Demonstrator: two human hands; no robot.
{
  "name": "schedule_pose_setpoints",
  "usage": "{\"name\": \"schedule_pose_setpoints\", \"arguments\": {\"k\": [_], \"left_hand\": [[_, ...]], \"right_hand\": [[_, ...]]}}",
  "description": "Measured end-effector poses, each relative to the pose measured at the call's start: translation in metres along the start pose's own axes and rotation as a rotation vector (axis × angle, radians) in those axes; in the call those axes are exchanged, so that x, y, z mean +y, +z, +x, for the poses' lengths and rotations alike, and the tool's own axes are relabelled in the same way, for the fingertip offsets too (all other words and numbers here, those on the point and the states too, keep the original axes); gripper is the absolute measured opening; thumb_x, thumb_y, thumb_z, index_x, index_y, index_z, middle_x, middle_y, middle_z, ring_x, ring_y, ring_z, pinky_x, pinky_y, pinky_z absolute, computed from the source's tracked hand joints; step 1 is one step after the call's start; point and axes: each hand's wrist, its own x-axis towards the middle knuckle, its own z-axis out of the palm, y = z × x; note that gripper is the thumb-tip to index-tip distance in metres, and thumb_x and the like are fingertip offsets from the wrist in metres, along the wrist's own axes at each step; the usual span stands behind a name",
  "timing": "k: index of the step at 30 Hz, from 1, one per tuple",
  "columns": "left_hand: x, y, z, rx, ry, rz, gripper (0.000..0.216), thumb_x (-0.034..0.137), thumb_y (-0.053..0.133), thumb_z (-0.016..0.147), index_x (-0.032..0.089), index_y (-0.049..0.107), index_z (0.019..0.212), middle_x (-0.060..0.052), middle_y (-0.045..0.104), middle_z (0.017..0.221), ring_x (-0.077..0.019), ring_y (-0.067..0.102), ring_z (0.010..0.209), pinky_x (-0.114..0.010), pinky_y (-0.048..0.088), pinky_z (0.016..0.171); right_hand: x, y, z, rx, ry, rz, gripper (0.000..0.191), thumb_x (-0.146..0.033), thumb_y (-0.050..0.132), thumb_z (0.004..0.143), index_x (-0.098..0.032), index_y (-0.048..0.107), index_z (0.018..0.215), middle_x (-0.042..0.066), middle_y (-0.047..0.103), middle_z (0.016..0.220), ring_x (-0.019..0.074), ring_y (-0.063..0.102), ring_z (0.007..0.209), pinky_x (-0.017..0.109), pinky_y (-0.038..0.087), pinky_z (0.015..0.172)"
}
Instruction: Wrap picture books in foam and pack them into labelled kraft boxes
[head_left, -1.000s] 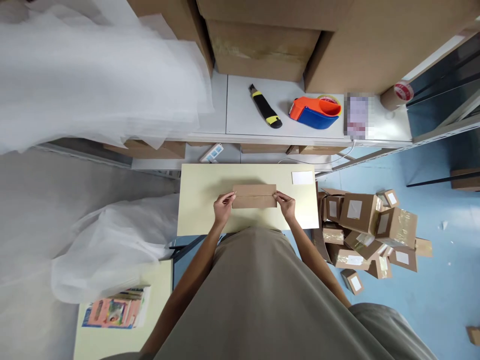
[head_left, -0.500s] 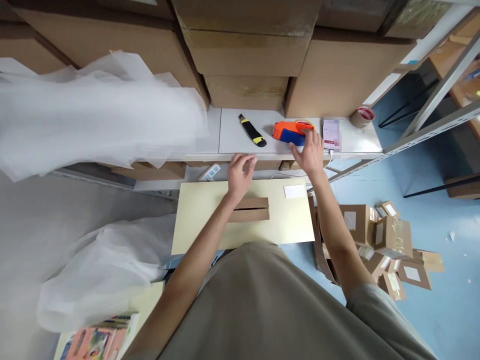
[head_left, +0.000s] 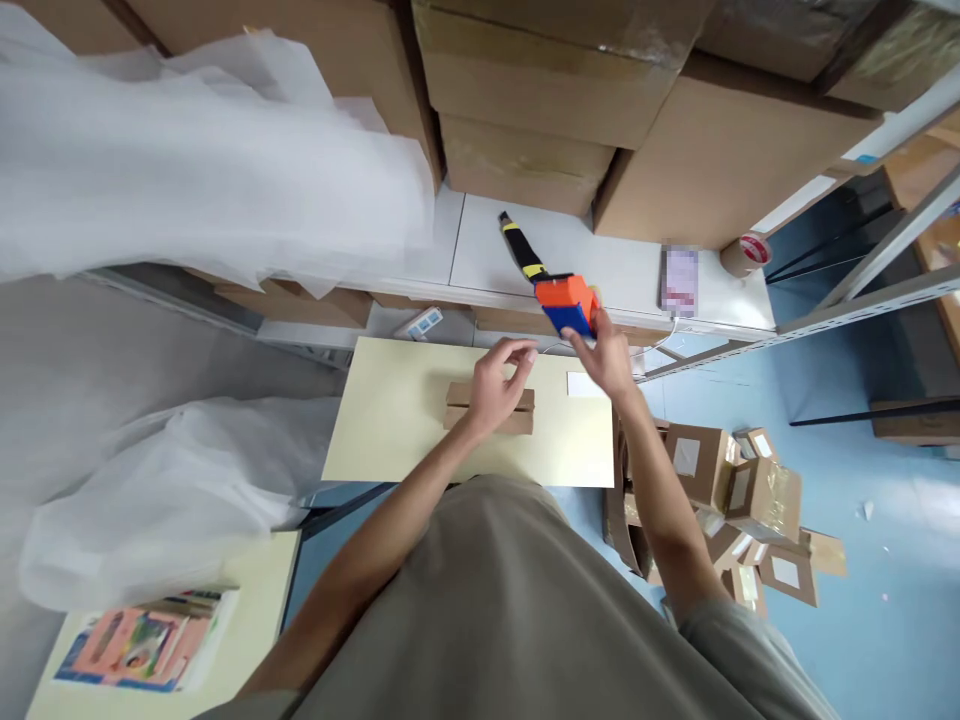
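My right hand grips an orange and blue tape dispenser, lifted in front of the shelf edge. My left hand hovers over a small brown cardboard box, its fingers curled loosely, thumb apart and nothing between them. The box lies on a pale yellow table and is partly hidden by that hand; a seam runs along its top. Behind the dispenser, a black and yellow utility knife rests on the white shelf.
A phone with a cable and a roll of brown tape sit on the shelf. Large cartons stand behind. White foam sheeting overhangs at left. A white label lies on the table; small boxes are piled at right.
My right hand has picked the tape dispenser up off the shelf and brought it toward the table. My left hand has moved slightly right and nearer, above the box. The view has shifted.
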Motion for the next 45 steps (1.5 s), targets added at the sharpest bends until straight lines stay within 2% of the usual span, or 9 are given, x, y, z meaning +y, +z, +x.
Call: {"name": "schedule_pose_setpoints", "arguments": {"k": [4, 7, 15, 20, 24, 29, 32, 38, 45], "left_hand": [[-0.007, -0.019, -0.056, 0.016, -0.158, -0.081, 0.029, 0.051, 0.070, 0.109, 0.023, 0.073, 0.115, -0.008, 0.082, 0.110, -0.0205, 0.080, 0.101, -0.035, 0.067, 0.096], [-0.011, -0.036, -0.091, 0.026, -0.260, -0.105, 0.028, 0.052, 0.073, 0.106, 0.025, 0.071, 0.113, -0.008, 0.081, 0.111, -0.0216, 0.080, 0.103, -0.037, 0.067, 0.097], [-0.013, -0.071, -0.133, 0.089, -0.399, -0.073, 0.031, 0.057, 0.072, 0.104, 0.026, 0.068, 0.107, -0.004, 0.078, 0.103, -0.0212, 0.078, 0.092, -0.038, 0.068, 0.092], [-0.015, -0.095, -0.144, 0.086, -0.383, -0.093, 0.023, 0.049, 0.075, 0.103, 0.027, 0.070, 0.103, -0.004, 0.077, 0.100, -0.0211, 0.077, 0.090, -0.037, 0.066, 0.088], [-0.026, -0.127, -0.144, -0.033, -0.416, -0.167, 0.024, 0.050, 0.079, 0.100, 0.026, 0.075, 0.103, -0.005, 0.079, 0.100, -0.0226, 0.077, 0.091, -0.039, 0.066, 0.089], [-0.051, -0.177, -0.120, -0.054, -0.522, -0.308, 0.048, 0.063, 0.073, 0.102, 0.023, 0.079, 0.128, -0.010, 0.081, 0.115, -0.0291, 0.078, 0.107, -0.046, 0.066, 0.099], [-0.060, -0.193, -0.101, -0.125, -0.514, -0.302, 0.050, 0.066, 0.081, 0.095, 0.023, 0.083, 0.121, -0.008, 0.082, 0.110, -0.0275, 0.078, 0.100, -0.041, 0.066, 0.090], [-0.073, -0.198, -0.089, -0.283, -0.509, -0.334, 0.047, 0.067, 0.084, 0.093, 0.020, 0.084, 0.096, -0.004, 0.075, 0.082, -0.0198, 0.070, 0.075, -0.032, 0.060, 0.070], [-0.103, -0.187, -0.110, -0.266, -0.571, -0.458, 0.054, 0.074, 0.085, 0.087, 0.020, 0.082, 0.093, -0.004, 0.078, 0.080, -0.0206, 0.073, 0.075, -0.031, 0.060, 0.068]], "right_hand": [[-0.038, 0.033, -0.069, -0.137, 0.065, 0.414, 0.057, -0.081, 0.066, 0.101, -0.026, 0.063, 0.119, 0.009, 0.079, 0.102, 0.0288, 0.074, 0.090, 0.041, 0.061, 0.085], [-0.058, 0.058, -0.100, -0.252, 0.123, 0.618, 0.057, -0.079, 0.068, 0.101, -0.027, 0.060, 0.121, 0.007, 0.078, 0.107, 0.0269, 0.074, 0.095, 0.041, 0.061, 0.092], [-0.092, 0.093, -0.121, -0.405, 0.132, 0.611, 0.062, -0.084, 0.066, 0.100, -0.027, 0.058, 0.123, 0.009, 0.076, 0.117, 0.0274, 0.073, 0.106, 0.042, 0.061, 0.096], [-0.106, 0.112, -0.129, -0.408, 0.154, 0.514, 0.063, -0.085, 0.067, 0.099, -0.026, 0.059, 0.118, 0.009, 0.077, 0.111, 0.0269, 0.073, 0.098, 0.041, 0.062, 0.089], [-0.108, 0.119, -0.132, -0.459, 0.166, 0.415, 0.063, -0.085, 0.069, 0.097, -0.026, 0.060, 0.116, 0.009, 0.076, 0.107, 0.0273, 0.073, 0.095, 0.041, 0.061, 0.086], [-0.110, 0.108, -0.134, -0.599, 0.166, 0.310, 0.060, -0.080, 0.074, 0.096, -0.026, 0.062, 0.120, 0.007, 0.078, 0.105, 0.0265, 0.073, 0.090, 0.040, 0.061, 0.081], [-0.119, 0.099, -0.136, -0.665, 0.147, 0.206, 0.055, -0.075, 0.076, 0.097, -0.026, 0.063, 0.118, 0.005, 0.077, 0.098, 0.0245, 0.070, 0.081, 0.037, 0.057, 0.073], [-0.147, 0.092, -0.135, -0.755, 0.140, 0.049, 0.048, -0.067, 0.077, 0.097, -0.025, 0.066, 0.118, 0.001, 0.074, 0.089, 0.0214, 0.064, 0.072, 0.033, 0.050, 0.067], [-0.179, 0.081, -0.124, -0.776, 0.239, -0.170, 0.055, -0.080, 0.070, 0.097, -0.025, 0.069, 0.102, -0.001, 0.069, 0.077, 0.0198, 0.060, 0.066, 0.031, 0.042, 0.062]]}}
